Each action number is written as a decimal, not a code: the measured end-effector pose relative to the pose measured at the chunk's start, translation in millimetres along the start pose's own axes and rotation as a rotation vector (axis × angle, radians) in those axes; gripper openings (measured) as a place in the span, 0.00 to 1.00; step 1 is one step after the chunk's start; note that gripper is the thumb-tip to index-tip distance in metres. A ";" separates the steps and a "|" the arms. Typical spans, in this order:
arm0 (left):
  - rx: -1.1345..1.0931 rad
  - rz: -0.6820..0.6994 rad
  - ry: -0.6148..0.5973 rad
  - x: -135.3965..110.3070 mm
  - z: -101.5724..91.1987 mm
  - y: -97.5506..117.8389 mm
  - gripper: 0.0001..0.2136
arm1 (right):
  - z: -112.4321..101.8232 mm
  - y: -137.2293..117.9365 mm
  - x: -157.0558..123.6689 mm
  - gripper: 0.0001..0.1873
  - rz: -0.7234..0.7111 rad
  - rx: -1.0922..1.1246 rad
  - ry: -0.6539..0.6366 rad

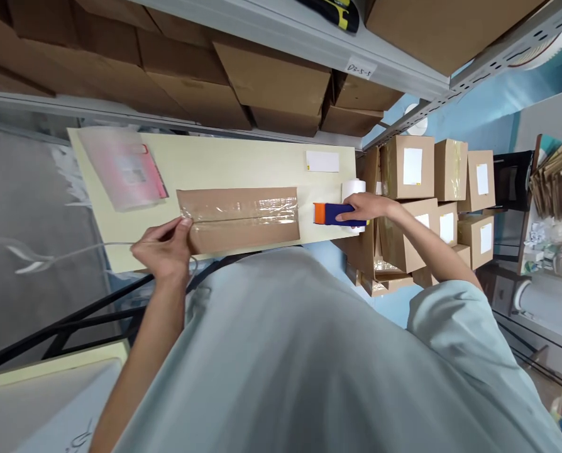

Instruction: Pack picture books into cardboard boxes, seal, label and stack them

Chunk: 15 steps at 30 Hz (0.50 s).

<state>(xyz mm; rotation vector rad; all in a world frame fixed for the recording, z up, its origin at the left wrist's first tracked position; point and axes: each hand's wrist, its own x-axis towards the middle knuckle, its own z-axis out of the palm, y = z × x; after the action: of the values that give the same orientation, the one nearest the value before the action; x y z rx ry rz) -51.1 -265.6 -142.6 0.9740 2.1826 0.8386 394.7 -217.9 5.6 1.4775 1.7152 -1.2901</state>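
A long, flat cardboard box lies on the pale yellow tabletop, with clear shiny tape along its middle seam. My left hand is closed at the box's left end, thumb against the edge and fingers pinching the corner. To the right of the box, my right hand is wrapped over a dark blue and orange block-shaped tool that looks like a tape dispenser. The tool's orange end points left towards the box, apart from it. A white roll stands partly hidden behind my right hand.
A pink bubble-wrap package lies at the table's left end. A white label is near the back edge. Stacked labelled cartons stand at the right. Above the table runs a metal shelf loaded with cardboard boxes.
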 end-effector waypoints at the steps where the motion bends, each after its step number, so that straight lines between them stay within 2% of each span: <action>1: 0.005 -0.005 0.000 -0.3 0.9 0.6 0.07 | 3.1 -2.8 6.9 0.27 0.020 -0.058 0.006; 4: 0.004 -0.035 -0.004 0.4 4.8 0.9 0.03 | 12.6 -14.2 22.9 0.26 0.071 -0.200 0.028; 10: -0.037 -0.086 -0.042 3.3 6.2 3.8 0.07 | 41.8 -43.4 44.3 0.25 0.110 -0.235 0.109; 13: -0.031 -0.092 -0.104 6.7 -1.7 4.9 0.04 | 57.1 -55.1 50.8 0.21 0.230 -0.250 0.193; 15: 0.016 -0.052 -0.130 9.5 -7.6 7.7 0.06 | 60.2 -60.2 48.2 0.19 0.307 -0.230 0.241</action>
<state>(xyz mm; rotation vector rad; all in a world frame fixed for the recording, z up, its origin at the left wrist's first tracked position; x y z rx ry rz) -58.7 -256.3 -134.6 0.9492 2.0974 0.7144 313.8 -247.3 -41.0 1.7275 1.6354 -0.7558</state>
